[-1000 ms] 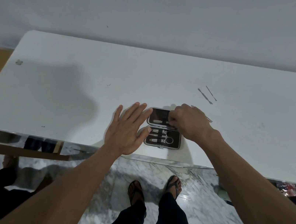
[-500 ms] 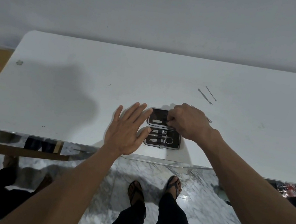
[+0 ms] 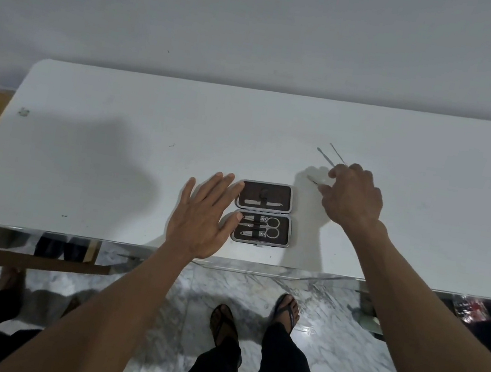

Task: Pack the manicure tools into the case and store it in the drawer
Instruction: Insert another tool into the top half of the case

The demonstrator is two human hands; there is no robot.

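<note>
A small dark manicure case lies open on the white table near its front edge. Its upper half holds one slim tool, its lower half scissors and clippers. My left hand rests flat on the table, fingertips touching the case's left side. My right hand hovers to the right of the case, fingers spread over a thin metal tool lying on the table. Two more thin metal tools lie just beyond its fingertips.
A wall stands behind the table. Below the front edge I see marble floor, my feet in sandals, and a wooden frame at the left. A red packet lies at the far right under the table edge.
My right hand has left the upper half of the case and moved right and away, over the loose tools. A slim tool now sits in the upper half. My left hand stayed put.
</note>
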